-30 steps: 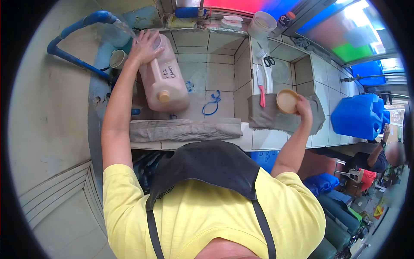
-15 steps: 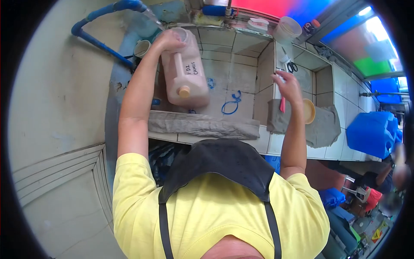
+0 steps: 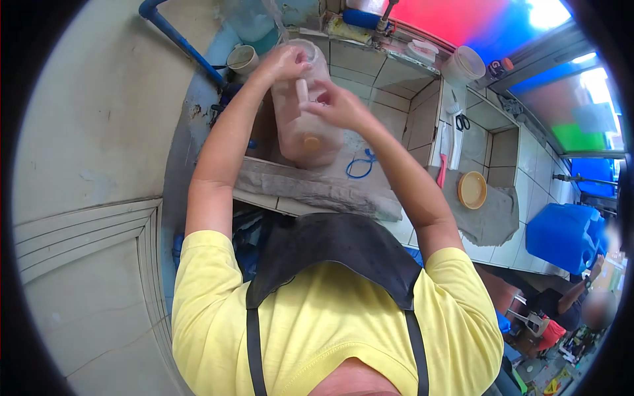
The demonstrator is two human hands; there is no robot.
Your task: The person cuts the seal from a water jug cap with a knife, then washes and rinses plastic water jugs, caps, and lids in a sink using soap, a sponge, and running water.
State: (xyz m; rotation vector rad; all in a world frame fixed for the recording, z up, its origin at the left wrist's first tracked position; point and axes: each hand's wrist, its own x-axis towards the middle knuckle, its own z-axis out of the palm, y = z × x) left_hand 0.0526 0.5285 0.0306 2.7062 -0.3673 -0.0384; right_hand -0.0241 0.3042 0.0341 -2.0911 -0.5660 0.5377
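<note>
A large translucent plastic jug [image 3: 307, 129] lies in the tiled basin, its tan screw cap [image 3: 311, 143] toward me and its cut-open end away from me. My left hand [image 3: 288, 64] is curled over the rim of that open end. My right hand [image 3: 337, 107] is at the jug's moulded handle [image 3: 302, 91], thumb and fingers bent around it; part of the grip is hidden. A stream of water [image 3: 275, 16] falls near the open end. Beside the jug, a blue cord loop [image 3: 360, 165] lies on the basin floor.
A grey cloth [image 3: 317, 188] covers the basin's front edge. On the right ledge are scissors [image 3: 462, 121], a pink-handled tool [image 3: 442, 170] and a yellow lid [image 3: 472, 190]. A blue jerrycan [image 3: 566, 236] stands farther right. A blue pipe [image 3: 181, 43] runs along the left wall; another person is at far right.
My right hand has moved left from the ledge to the jug's handle. My left hand stays at the rim. The view has shifted, so the basin appears farther right.
</note>
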